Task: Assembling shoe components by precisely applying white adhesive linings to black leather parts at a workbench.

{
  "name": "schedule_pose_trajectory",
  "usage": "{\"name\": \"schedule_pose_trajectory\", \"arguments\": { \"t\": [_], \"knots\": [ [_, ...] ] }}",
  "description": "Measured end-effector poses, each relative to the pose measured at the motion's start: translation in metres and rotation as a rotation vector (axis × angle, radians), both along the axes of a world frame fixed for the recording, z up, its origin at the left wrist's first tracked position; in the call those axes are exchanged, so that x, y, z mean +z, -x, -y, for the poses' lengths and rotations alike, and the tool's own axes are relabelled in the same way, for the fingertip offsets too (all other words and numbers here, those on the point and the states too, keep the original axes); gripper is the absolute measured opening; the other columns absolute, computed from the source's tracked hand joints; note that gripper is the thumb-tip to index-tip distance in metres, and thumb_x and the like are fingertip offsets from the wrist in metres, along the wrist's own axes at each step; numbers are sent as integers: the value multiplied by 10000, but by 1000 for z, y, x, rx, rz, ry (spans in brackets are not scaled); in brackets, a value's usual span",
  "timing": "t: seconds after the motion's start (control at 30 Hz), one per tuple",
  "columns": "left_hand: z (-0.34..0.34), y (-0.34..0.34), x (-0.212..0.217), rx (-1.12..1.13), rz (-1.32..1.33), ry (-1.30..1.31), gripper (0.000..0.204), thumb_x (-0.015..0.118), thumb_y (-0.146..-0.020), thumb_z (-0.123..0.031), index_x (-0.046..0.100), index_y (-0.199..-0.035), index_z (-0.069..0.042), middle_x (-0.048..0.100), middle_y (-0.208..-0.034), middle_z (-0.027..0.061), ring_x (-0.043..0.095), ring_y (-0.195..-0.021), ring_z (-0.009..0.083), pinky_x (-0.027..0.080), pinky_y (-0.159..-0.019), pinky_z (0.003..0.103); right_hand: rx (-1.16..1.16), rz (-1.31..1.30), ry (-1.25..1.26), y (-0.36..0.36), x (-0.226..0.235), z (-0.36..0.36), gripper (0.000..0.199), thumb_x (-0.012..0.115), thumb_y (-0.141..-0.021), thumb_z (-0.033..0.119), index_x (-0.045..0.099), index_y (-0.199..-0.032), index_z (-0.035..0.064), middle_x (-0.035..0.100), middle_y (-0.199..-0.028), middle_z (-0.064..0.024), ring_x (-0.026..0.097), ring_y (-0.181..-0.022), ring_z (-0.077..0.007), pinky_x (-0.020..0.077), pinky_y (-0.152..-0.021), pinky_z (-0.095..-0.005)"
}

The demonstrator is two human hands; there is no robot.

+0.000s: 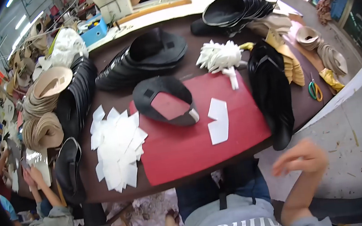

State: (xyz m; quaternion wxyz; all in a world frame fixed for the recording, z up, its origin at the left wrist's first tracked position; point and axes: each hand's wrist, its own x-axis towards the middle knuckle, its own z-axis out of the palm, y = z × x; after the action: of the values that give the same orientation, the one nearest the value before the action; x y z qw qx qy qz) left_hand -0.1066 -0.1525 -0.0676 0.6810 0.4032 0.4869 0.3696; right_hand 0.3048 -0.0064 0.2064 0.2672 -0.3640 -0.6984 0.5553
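My right hand (pixel 301 158) is raised off the near right table edge, fingers loosely bent, with nothing visible in it. My left hand (pixel 172 215) hangs low beside my lap, under the table edge; its fingers are too small and dark to read. On the red mat (pixel 186 157) lies a black shoe upper (pixel 163 115), curved into a loop, with a small pale patch at its right end. To its right is a notched white piece (pixel 219 124). A pile of white cut pieces (pixel 118 149) spreads over the mat's left edge.
Stacks of black shoe uppers (pixel 156 51) stand behind the mat, with another black stack (pixel 272 89) at its right. White strips (pixel 218 56) lie bundled nearby. Scissors (pixel 315 90) rest far right. Beige uppers (pixel 39 102) are stacked left, where a co-worker's hands (pixel 33 176) show.
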Motion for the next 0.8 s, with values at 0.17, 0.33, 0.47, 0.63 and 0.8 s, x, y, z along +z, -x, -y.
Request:
{"name": "schedule_pose_trajectory", "arguments": {
  "t": [0.17, 0.33, 0.47, 0.63, 0.8],
  "knots": [
    [-82, -33, -77, 18, -1053, -802, 218, 569, -875, -210, 603, -1047, -81, 618, -947, 126, 578, -765, 225, 487, -733, 338, -405, 639, 941, -73, -273, 19, 304, 479, -895, 149, 627, -1115, -1, 660, -1066, -135, 672, -860, -252, 575, -655, -333],
    [-329, -76, -121, -52, -853, -909, 222, 556, -885, -206, 605, -1054, -71, 623, -954, 127, 582, -777, 225, 487, -741, 333, -1412, 1398, 1091, -46, -430, 106, 265, 423, -914, 132, 598, -1090, 37, 623, -1018, -98, 606, -877, -214, 507, -755, -304],
    [-465, -124, -64, 23, -769, -810, 227, 544, -895, -203, 607, -1060, -61, 628, -962, 127, 586, -789, 224, 486, -749, 327, -1976, 2106, 1077, -72, -415, 9, 248, 381, -928, 119, 576, -1071, 65, 595, -982, -70, 557, -889, -186, 456, -831, -281],
    [-500, -150, 11, 139, -731, -669, 234, 527, -908, -199, 609, -1068, -49, 634, -971, 128, 591, -803, 224, 486, -760, 320, -1501, 1272, 255, -95, -442, 8, 275, 430, -935, 191, 584, -1137, 86, 613, -1049, -67, 578, -898, -209, 482, -783, -320],
    [-408, -95, -100, 292, -685, -597, 244, 511, -920, -194, 611, -1076, -36, 640, -979, 129, 596, -818, 223, 486, -770, 313, -866, 377, -417, -129, -607, 62, 325, 479, -942, 263, 592, -1204, 107, 630, -1115, -64, 600, -906, -233, 508, -735, -358]
  ]
}}
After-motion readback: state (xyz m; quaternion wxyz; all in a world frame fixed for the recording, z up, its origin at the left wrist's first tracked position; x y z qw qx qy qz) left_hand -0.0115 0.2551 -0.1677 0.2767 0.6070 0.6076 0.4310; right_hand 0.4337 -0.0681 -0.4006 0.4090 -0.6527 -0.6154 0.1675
